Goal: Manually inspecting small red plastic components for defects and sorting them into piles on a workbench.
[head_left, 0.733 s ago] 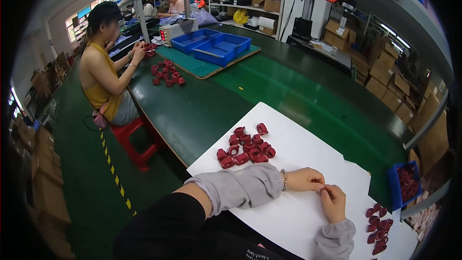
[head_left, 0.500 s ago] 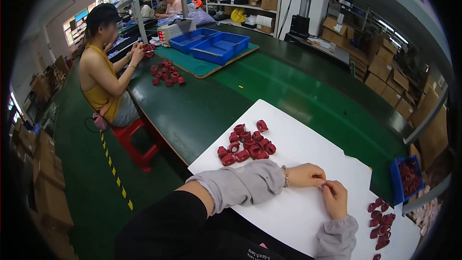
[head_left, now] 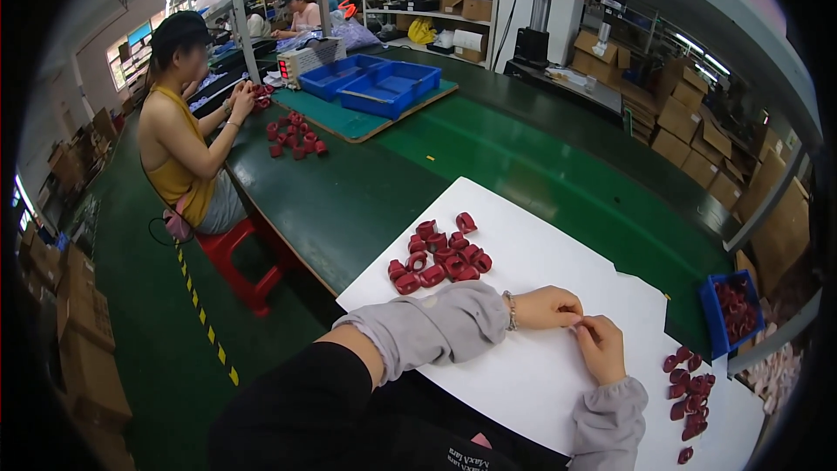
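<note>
Cardboard cartons (head_left: 85,331) line the far left of the workshop floor, where yellow-and-black tape (head_left: 207,324) runs beside a red plastic stool (head_left: 253,275). On the stool sits a co-worker (head_left: 187,135) in a dark cap and yellow top, both hands raised together over the long green worktop (head_left: 349,201). A scatter of dark red pieces (head_left: 299,153) lies near the co-worker's arms, and behind it two shallow blue trays (head_left: 393,107) rest on a green mat (head_left: 346,127).

In the foreground, a white sheet (head_left: 523,410) covers the near part of the worktop. A cluster of dark red rings (head_left: 432,276) lies on its left side, just beyond the grey sleeve (head_left: 445,323) of the person's left arm. The left hand (head_left: 547,307), a bracelet (head_left: 511,310) at its wrist, meets the right hand (head_left: 602,349) above the sheet, the fingers of both bent and drawn together at the tips; whatever they may pinch is too small to tell. To the right, a second group of red parts (head_left: 693,404) lies in a loose column on the sheet, near a blue bin (head_left: 717,328) filled with more red pieces.
</note>
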Tool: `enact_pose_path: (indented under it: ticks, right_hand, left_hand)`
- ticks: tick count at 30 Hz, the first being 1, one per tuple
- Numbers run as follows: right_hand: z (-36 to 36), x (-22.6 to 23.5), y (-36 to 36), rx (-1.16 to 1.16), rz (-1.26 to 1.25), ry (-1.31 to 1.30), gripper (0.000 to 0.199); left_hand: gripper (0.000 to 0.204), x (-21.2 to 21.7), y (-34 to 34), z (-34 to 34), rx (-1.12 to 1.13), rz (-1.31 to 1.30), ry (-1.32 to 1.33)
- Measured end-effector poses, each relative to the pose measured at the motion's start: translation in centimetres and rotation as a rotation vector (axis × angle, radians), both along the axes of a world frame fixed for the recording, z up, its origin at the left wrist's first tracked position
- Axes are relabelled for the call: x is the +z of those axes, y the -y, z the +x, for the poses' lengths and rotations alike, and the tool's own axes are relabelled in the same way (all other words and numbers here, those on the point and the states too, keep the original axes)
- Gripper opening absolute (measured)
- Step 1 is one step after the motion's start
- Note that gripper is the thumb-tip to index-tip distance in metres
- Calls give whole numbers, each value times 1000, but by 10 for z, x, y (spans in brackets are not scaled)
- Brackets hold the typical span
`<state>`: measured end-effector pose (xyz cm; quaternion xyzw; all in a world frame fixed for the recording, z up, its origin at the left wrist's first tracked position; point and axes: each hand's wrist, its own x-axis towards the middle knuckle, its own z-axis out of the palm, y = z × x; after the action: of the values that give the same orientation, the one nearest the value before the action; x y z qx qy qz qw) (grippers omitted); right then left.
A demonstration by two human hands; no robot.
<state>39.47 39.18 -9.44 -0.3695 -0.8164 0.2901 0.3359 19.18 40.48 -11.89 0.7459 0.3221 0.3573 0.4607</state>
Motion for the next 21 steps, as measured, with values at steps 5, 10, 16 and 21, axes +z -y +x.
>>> enact_pose_path:
  ticks: [5, 10, 16, 21]
  right_hand:
    - [0, -1, 0, -4, 7, 2, 12]
    - [1, 4, 2, -4, -30, 5, 10]
    - [-3, 3, 0, 20, -21, 77, 12]
    - [1, -3, 0, 16, -38, 61, 12]
  left_hand:
    - [17, -3, 2, 2, -12, 23, 39]
    - [17, -1, 0, 2, -16, 51, 14]
    - [17, -3, 1, -2, 23, 77, 19]
    - [17, -5, -1, 2, 18, 51, 11]
